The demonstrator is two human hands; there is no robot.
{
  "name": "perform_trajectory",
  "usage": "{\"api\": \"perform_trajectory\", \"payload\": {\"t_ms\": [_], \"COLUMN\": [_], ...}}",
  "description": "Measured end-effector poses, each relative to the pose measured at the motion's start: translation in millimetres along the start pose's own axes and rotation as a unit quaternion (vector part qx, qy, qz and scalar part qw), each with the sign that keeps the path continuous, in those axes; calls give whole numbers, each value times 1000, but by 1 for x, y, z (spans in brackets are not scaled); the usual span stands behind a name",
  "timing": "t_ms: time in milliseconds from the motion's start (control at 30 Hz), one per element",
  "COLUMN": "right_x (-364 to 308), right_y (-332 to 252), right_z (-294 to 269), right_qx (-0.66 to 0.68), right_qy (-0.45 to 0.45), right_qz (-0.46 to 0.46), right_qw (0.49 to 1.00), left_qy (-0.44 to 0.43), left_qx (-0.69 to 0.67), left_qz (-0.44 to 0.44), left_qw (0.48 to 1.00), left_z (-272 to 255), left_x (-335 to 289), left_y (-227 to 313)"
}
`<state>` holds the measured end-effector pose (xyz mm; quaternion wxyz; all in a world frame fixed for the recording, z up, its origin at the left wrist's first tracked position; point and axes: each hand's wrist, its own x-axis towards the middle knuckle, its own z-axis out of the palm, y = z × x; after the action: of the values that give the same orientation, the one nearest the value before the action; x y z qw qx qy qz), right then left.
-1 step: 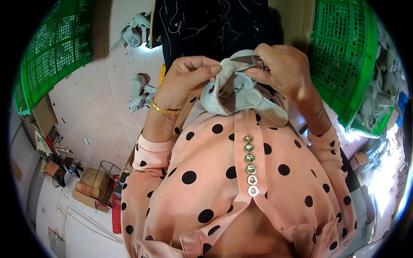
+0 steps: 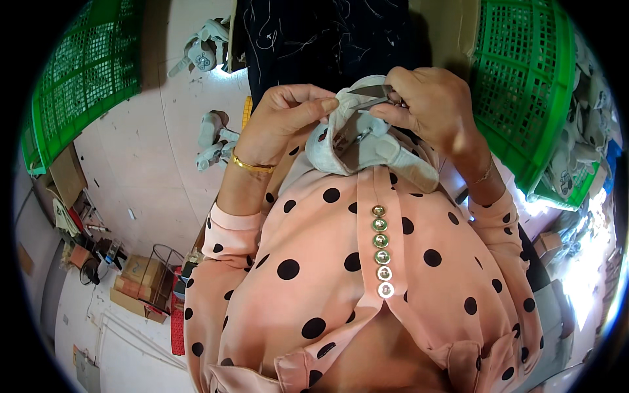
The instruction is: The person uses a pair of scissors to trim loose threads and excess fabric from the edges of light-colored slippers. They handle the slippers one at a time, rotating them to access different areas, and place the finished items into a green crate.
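A pale, whitish stitched piece [image 2: 327, 152], shaped like a shoe upper with a long flap hanging to the right, rests against my lap and the front of my blouse. My left hand [image 2: 288, 118] pinches its upper rim between thumb and fingertips. Metal thread snips [image 2: 372, 95] are in my right hand [image 2: 436, 108], thumb beneath and fingers curled round them. Their blades point left, parted, at the rim close to my left fingertips. Whether a thread lies between the blades is too small to tell.
Green plastic crates stand at the left [image 2: 92, 72] and right [image 2: 524, 78]; similar pale pieces [image 2: 567, 157] fill the right side. More pale pieces [image 2: 204, 52] lie to the left. Loose threads cling to dark cloth [image 2: 314, 42] over my legs. Cardboard boxes [image 2: 141, 278] sit lower left.
The snips in my right hand have shifted very slightly at the rim. My left hand keeps its pinch in nearly the same place.
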<state>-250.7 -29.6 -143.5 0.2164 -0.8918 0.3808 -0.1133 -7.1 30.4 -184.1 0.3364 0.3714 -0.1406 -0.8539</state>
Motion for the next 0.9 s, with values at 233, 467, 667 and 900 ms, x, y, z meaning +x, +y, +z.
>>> {"api": "perform_trajectory", "payload": {"t_ms": [233,467,667,900], "right_x": [4,4,2,-2], "right_y": [-2,2,2,5], "right_z": [5,14,17,22], "right_qx": [-68,-105,-122,4], "right_qy": [-1,19,25,-42], "right_qz": [-47,-82,-98,8], "right_qw": [997,991,987,999], "left_qy": [-14,10,15,23], "left_qx": [-8,-21,-9,22], "left_qz": [6,3,-9,9], "left_qw": [1000,1000,1000,999], "left_z": [-3,-4,-4,-2], "left_x": [-1,-1,-2,-1], "left_y": [-1,-6,-6,-10]}}
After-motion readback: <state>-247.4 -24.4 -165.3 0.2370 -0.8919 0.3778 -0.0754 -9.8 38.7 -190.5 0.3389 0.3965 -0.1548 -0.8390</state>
